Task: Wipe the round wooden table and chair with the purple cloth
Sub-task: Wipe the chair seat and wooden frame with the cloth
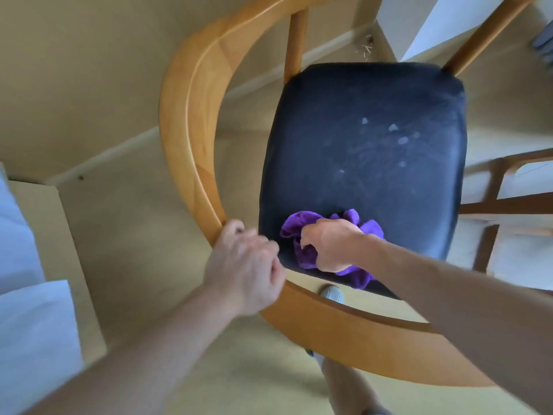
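Below, purple cloth (302,226) bunched, crumpled under right hand (329,244); dark seat (359,145) smudged

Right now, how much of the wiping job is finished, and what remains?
Nothing looks finished. In hand: the right hand presses the purple cloth on the near edge of the dark seat, while the left hand grips the chair's curved wooden rail. Left: pale spots remain mid-seat. The round table is out of view, so I cannot judge it.
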